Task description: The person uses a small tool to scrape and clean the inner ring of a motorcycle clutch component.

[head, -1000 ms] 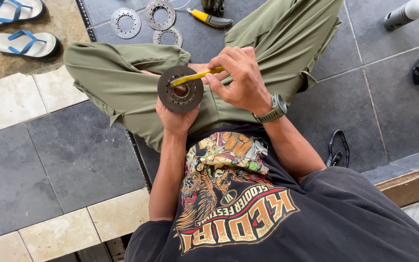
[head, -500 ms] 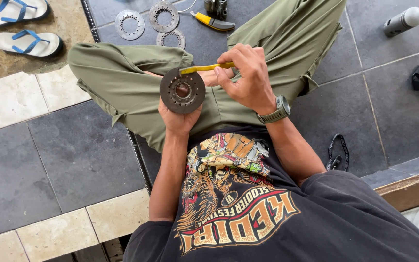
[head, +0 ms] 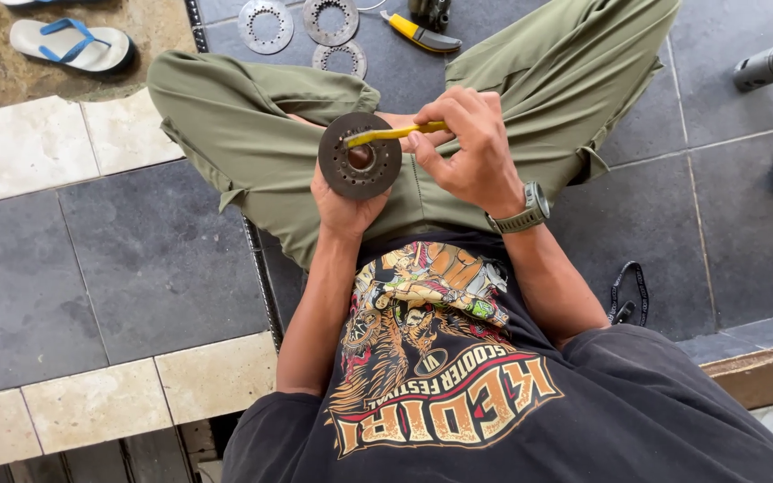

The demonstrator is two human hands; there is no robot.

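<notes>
A: What was held in the left hand point(head: 344, 204)?

B: A dark, round toothed disc point(head: 360, 155) with a ring of holes was held upright above the lap, its back cupped by the left fingers, which were closed on its lower edge.

A: And the right hand point(head: 469, 152)?

B: A yellow-handled brush point(head: 393, 134) was pinched in the right fingers, which were curled tight around the handle. Its tip was laid against the disc's centre opening. A grey wristwatch point(head: 524, 213) was worn on that wrist.

A: Where was the person seated?

B: The person was seated cross-legged on a dark tiled floor point(head: 145, 259), in olive trousers point(head: 252, 134) and a black printed shirt.

A: What else was recorded on the floor?

B: Three silver toothed rings point(head: 331, 20) were laid out beyond the knees, with a yellow-and-black hand tool point(head: 420, 32) just beside them. A spray can point(head: 769, 63) was seen lying well apart at the right, and a blue-strapped sandal point(head: 72, 45) at the upper left.
</notes>
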